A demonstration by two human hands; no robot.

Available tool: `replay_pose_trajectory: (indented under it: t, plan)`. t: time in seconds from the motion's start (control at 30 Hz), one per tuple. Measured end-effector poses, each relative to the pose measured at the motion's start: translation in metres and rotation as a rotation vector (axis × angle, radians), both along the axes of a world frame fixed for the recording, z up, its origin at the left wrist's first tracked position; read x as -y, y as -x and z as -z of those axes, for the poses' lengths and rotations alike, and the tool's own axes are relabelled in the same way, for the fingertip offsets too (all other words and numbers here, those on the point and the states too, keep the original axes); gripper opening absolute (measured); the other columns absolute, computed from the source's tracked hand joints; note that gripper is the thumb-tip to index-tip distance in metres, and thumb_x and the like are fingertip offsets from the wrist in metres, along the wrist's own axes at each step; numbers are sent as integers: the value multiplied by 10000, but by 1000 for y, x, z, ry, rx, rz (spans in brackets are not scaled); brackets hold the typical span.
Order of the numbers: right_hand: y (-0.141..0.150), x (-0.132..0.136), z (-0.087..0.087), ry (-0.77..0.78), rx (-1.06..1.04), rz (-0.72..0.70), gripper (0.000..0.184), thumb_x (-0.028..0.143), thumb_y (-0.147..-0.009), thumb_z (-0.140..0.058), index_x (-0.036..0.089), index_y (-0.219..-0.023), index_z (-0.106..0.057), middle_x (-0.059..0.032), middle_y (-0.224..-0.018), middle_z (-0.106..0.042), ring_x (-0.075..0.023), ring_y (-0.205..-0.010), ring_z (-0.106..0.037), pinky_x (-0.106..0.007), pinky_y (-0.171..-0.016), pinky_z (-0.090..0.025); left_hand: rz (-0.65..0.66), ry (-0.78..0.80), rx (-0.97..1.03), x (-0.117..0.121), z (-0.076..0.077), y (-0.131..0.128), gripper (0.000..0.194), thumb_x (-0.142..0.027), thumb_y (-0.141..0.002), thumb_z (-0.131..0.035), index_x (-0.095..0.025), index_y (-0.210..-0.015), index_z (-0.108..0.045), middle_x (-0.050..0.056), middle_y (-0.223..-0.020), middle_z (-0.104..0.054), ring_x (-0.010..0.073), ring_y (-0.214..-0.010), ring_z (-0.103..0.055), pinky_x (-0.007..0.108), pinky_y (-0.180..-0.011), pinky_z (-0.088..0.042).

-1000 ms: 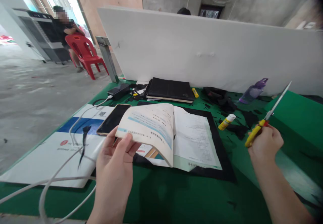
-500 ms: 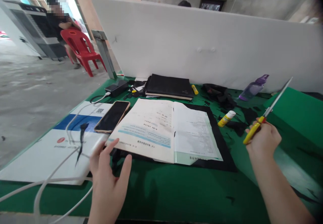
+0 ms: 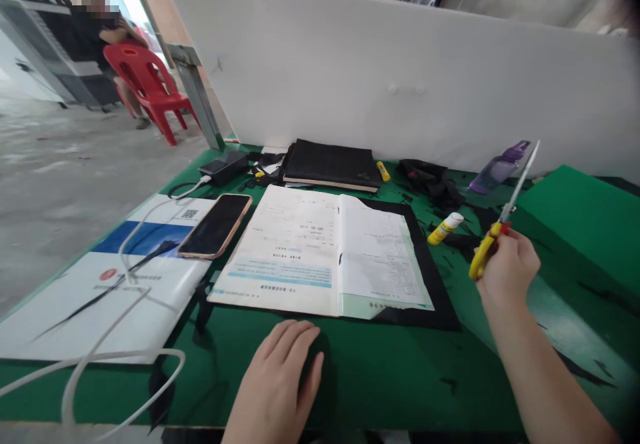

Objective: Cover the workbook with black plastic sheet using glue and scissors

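The open book [image 3: 280, 251] lies over a black sheet [image 3: 434, 271] on your bench [image 3: 400, 377]; its thin pages look floppy (the spine seems the firmest hold). Your empty left hand [image 3: 280, 371] rests loosely open nearby; your right hand [image 3: 513, 267] grips scissors [image 3: 483, 255].

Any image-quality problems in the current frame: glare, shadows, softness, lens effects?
Head view: window blown out at upper left; pale glare across the green tabletop at right; soft shadow beside the left hand. Head view: small print in the open book too soft to read; top-right corner dark; wide-angle stretching towards the edges.
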State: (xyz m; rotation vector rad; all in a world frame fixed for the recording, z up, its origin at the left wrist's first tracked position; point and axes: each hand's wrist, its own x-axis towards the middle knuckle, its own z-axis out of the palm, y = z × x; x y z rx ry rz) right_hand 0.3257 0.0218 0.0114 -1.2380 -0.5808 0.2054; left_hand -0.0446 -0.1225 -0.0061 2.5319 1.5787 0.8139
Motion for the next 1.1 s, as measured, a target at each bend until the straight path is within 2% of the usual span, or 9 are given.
replay_pose_trajectory:
  t: [0.2, 0.33, 0.4, 0.53, 0.67, 0.8, 0.9, 0.97, 1.1]
  plan:
    - [1, -1, 2, 38, -22, 4, 147, 226, -704, -529, 188, -826, -602, -20, -719, -550, -125, -540, -491, -265, -449, -401, 15, -89, -145, 6, 2, -8, 321, -289, -923, -465, -155, -1203, -547, 87, -1181, -675, 251, -1081, -636, 412, -850, -581]
    - [2, 2, 5, 84, 120, -60, 220, 340, -763, -530, 193, -924, -561, -29, -765, -544, -135, -578, -510, -291, -497, -419, -26, -86, -163, 7, 5, -2, 345, -345, -924, -476, -156, -1207, -534, 100, -1174, -670, 268, -1075, -630, 447, -857, -567]
    - [4, 5, 6, 114, 216, -108, 274, 380, -745, -594, 205, -949, -540, -30, -791, -551, -138, -607, -522, -305, -541, -434, -77, -53, -145, 8, 6, 6, 329, -366, -920, -483, -175, -1183, -538, 101, -1150, -665, 276, -1055, -624, 467, -858, -551]
    - [18, 15, 4, 210, 536, -330, 457, 383, -670, -719, 217, -1039, -508, -20, -863, -540, -153, -721, -556, -327, -671, -485, -204, 66, -21, 7, 6, 35, 295, -401, -927, -462, -214, -1147, -521, 98, -1143, -610, 280, -1091, -562, 475, -905, -496]
    - [37, 24, 3, 392, 734, -581, 619, 396, -648, -757, 203, -1165, -476, -58, -983, -538, -163, -770, -568, -310, -640, -511, -360, 132, 98, 2, 3, 67, 344, -451, -937, -403, -219, -1171, -502, 111, -1150, -556, 298, -1099, -522, 501, -939, -442]
    - [47, 26, 6, 566, 901, -686, 661, 454, -669, -736, 185, -1212, -474, -90, -1038, -573, -192, -824, -595, -327, -694, -531, -466, 91, 75, -4, 0, 84, 426, -498, -928, -382, -201, -1212, -494, 129, -1174, -557, 341, -1104, -503, 524, -929, -425]
    - [49, 26, 8, 665, 999, -697, 672, 505, -698, -702, 191, -1246, -472, -104, -1129, -597, -234, -945, -611, -372, -819, -517, -502, -15, 33, -7, 0, 85, 427, -471, -931, -393, -184, -1230, -495, 137, -1178, -568, 344, -1095, -507, 503, -933, -426]
    - [50, 26, 8, 718, 1042, -646, 613, 522, -737, -656, 196, -1233, -502, -103, -1168, -609, -254, -1018, -604, -379, -860, -498, -486, -58, 4, -8, 2, 83, 376, -432, -935, -407, -191, -1202, -516, 119, -1136, -597, 320, -1072, -530, 477, -953, -421]
    - [53, 26, 9, 859, 1076, -463, 468, 539, -800, -564, 205, -1129, -581, -68, -1043, -675, -236, -921, -637, -340, -748, -498, -503, -55, -45, -10, 7, 80, 362, -412, -936, -408, -192, -1206, -505, 106, -1171, -610, 307, -1095, -545, 452, -961, -420]
